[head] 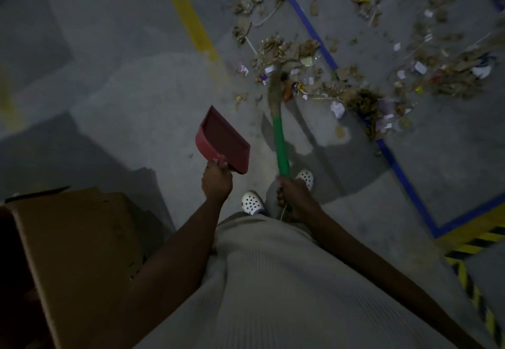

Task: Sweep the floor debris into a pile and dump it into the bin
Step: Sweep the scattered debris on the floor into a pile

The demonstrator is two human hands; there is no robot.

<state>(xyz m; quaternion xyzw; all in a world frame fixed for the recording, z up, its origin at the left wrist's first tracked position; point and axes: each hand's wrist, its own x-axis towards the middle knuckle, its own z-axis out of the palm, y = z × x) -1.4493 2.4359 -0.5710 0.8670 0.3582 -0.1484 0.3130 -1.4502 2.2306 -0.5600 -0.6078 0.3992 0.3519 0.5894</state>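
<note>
My left hand [216, 183] grips the handle of a red dustpan [222, 140], held in the air above the grey floor with its open mouth pointing up and left. My right hand [292, 197] grips the green handle of a broom [281, 140]. Its straw head [276, 83] reaches into the debris. Brown scraps, bits of paper and wrappers [287, 56] lie scattered over the floor ahead, with more debris [437, 75] to the right. An open cardboard box [73, 239] stands at my left side.
A yellow floor line [191, 23] and a blue tape line [396, 162] cross the grey concrete. Yellow-and-black hazard striping [472, 250] runs at the right. My feet in white perforated clogs [252, 202] stand just behind the broom.
</note>
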